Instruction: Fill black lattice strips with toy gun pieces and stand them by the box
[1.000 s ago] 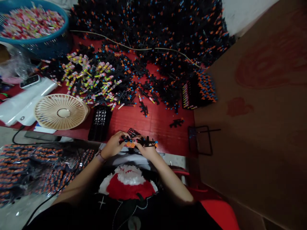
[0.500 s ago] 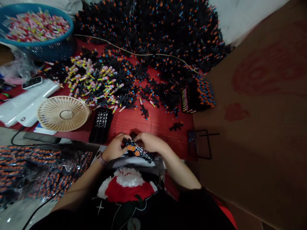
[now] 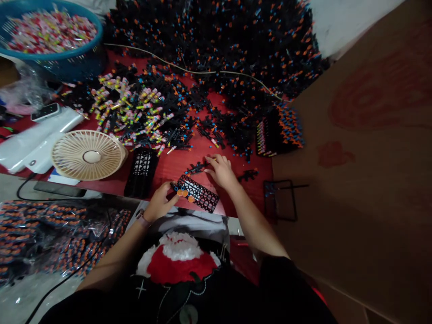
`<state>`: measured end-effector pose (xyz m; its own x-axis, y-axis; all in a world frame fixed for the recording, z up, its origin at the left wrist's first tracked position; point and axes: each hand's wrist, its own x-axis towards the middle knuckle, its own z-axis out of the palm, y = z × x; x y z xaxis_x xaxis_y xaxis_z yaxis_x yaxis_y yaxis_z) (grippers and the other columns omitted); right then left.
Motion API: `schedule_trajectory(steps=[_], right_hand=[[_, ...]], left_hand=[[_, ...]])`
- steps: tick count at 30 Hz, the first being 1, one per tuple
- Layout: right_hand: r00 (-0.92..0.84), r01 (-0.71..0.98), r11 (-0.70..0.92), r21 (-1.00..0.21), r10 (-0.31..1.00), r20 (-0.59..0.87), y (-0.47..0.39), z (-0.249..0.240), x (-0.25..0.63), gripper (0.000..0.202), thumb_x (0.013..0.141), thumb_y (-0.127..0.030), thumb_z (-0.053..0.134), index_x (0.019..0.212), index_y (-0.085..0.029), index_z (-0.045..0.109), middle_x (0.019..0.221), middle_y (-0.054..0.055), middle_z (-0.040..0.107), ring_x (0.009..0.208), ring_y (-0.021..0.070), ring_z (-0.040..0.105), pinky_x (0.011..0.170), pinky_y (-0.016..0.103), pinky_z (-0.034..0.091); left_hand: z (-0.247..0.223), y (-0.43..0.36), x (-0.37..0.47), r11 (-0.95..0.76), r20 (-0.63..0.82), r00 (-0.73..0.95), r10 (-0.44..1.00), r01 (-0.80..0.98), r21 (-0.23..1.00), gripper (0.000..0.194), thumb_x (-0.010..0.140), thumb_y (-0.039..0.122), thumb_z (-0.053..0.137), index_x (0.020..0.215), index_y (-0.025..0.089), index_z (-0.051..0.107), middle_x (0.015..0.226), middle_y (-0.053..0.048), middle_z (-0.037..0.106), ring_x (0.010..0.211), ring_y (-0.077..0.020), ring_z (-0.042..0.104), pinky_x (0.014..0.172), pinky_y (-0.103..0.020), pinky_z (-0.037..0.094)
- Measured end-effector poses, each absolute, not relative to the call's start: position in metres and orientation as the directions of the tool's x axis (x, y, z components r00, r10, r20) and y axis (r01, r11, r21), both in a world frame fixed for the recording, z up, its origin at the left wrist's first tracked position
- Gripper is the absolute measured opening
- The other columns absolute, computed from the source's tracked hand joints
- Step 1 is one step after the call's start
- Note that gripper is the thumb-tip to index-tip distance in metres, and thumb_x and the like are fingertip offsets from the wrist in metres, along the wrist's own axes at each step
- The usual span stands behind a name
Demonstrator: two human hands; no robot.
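Observation:
My left hand (image 3: 161, 202) grips the end of a black grid rack (image 3: 199, 193) at the table's front edge. Orange and blue ends of black toy guns show at the rack's left end, by my fingers. The rack's other openings look unfilled. My right hand (image 3: 221, 172) is just beyond the rack, thumb and fingers closed round one end of a black toy gun (image 3: 196, 168) held low over the red table (image 3: 172, 164). Its far end points left. Another toy gun (image 3: 248, 174) lies to the right of my right hand.
A second black rack (image 3: 141, 173) and a cream fan (image 3: 89, 155) stand at left. Behind are candy-filled toy guns (image 3: 135, 108), a large toy-gun heap (image 3: 209, 36) and a blue basket (image 3: 70, 58) of candy. A filled rack (image 3: 278, 130) and cardboard (image 3: 354, 189) are at right.
My right hand has left the rack and moved forward onto a toy gun, which has turned from its earlier lie. The rack, in my left hand, has moved slightly forward onto the table edge.

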<state>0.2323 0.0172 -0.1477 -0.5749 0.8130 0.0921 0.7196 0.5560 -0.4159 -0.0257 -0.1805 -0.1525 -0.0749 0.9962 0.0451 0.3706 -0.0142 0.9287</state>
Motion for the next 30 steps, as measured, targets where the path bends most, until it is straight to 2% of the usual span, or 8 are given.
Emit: schedule_trajectory(steps=[2,5,8,10,14,22,25,30], right_hand=[[-0.522,0.688,0.496,-0.529,0.845,0.114,0.01,-0.153,0.248,0.02,0.107,-0.031,0.071,0.119,-0.02,0.082,0.123,0.016,0.073,0.115,0.032,0.064,0.11,0.052,0.054],[-0.404,0.604,0.391,-0.694,0.901,0.157,-0.008,-0.157,0.259,0.022,0.109,-0.037,0.065,0.099,-0.021,0.076,0.103,0.011,0.072,0.103,0.0278,0.067,0.108,0.047,0.057],[-0.325,0.453,0.281,-0.846,0.936,0.137,-0.045,-0.154,0.249,0.028,0.113,-0.047,0.054,0.108,-0.023,0.067,0.1,0.008,0.073,0.093,0.024,0.071,0.094,0.042,0.063],[-0.396,0.276,0.172,-0.946,0.917,0.052,-0.074,-0.149,0.232,0.034,0.116,-0.054,0.045,0.116,-0.024,0.063,0.097,0.006,0.076,0.08,0.0212,0.071,0.081,0.038,0.065],[-0.555,0.242,0.222,-0.945,0.83,0.052,-0.11,-0.143,0.206,0.03,0.113,-0.052,0.051,0.108,-0.027,0.067,0.099,0.01,0.079,0.093,0.0274,0.076,0.09,0.043,0.065],[-0.561,0.374,0.311,-0.874,0.826,0.054,-0.105,-0.153,0.221,0.027,0.111,-0.042,0.054,0.12,-0.026,0.074,0.115,0.014,0.081,0.112,0.0324,0.077,0.106,0.049,0.062],[-0.615,0.382,0.373,-0.845,0.785,0.069,-0.106,-0.153,0.225,0.026,0.11,-0.04,0.056,0.12,-0.025,0.076,0.12,0.015,0.082,0.117,0.0342,0.077,0.108,0.051,0.061],[-0.61,0.361,0.362,-0.859,0.789,0.076,-0.109,-0.157,0.224,0.029,0.112,-0.038,0.052,0.126,-0.026,0.074,0.125,0.014,0.082,0.121,0.0323,0.076,0.11,0.051,0.061]], left_hand=[[-0.159,-0.18,-0.025,-0.012,0.052,-0.105,0.993,0.356,0.935,0.03,0.101,0.037,0.071,0.126,0.021,0.07,0.121,-0.01,0.08,0.112,-0.0258,0.077,0.105,-0.042,0.062],[-0.165,-0.179,-0.025,-0.039,0.085,-0.113,0.99,0.359,0.933,0.028,0.101,0.039,0.073,0.122,0.021,0.072,0.119,-0.009,0.08,0.11,-0.026,0.078,0.104,-0.042,0.062],[-0.165,-0.178,-0.026,-0.039,0.086,-0.118,0.989,0.351,0.936,0.026,0.1,0.04,0.074,0.117,0.021,0.074,0.115,-0.009,0.081,0.107,-0.0262,0.077,0.102,-0.041,0.062],[-0.164,-0.178,-0.025,-0.03,0.075,-0.116,0.99,0.346,0.938,0.023,0.099,0.04,0.074,0.112,0.021,0.074,0.112,-0.009,0.081,0.104,-0.026,0.077,0.1,-0.041,0.062],[-0.158,-0.176,-0.025,-0.02,0.062,-0.115,0.991,0.338,0.941,0.017,0.096,0.036,0.074,0.105,0.021,0.074,0.113,-0.01,0.08,0.105,-0.0259,0.076,0.1,-0.041,0.061],[-0.151,-0.175,-0.026,0.026,0.015,-0.125,0.992,0.317,0.948,0.021,0.092,0.039,0.079,0.101,0.02,0.075,0.108,-0.01,0.082,0.1,-0.0253,0.076,0.093,-0.039,0.062],[-0.153,-0.176,-0.027,0.041,-0.009,-0.143,0.99,0.226,0.973,0.027,0.089,0.041,0.084,0.103,0.02,0.077,0.108,-0.011,0.083,0.1,-0.0253,0.078,0.092,-0.039,0.064],[-0.158,-0.179,-0.031,0.05,-0.029,-0.173,0.984,0.117,0.992,0.024,0.087,0.042,0.085,0.094,0.019,0.08,0.107,-0.011,0.085,0.103,-0.0265,0.08,0.098,-0.041,0.065]])
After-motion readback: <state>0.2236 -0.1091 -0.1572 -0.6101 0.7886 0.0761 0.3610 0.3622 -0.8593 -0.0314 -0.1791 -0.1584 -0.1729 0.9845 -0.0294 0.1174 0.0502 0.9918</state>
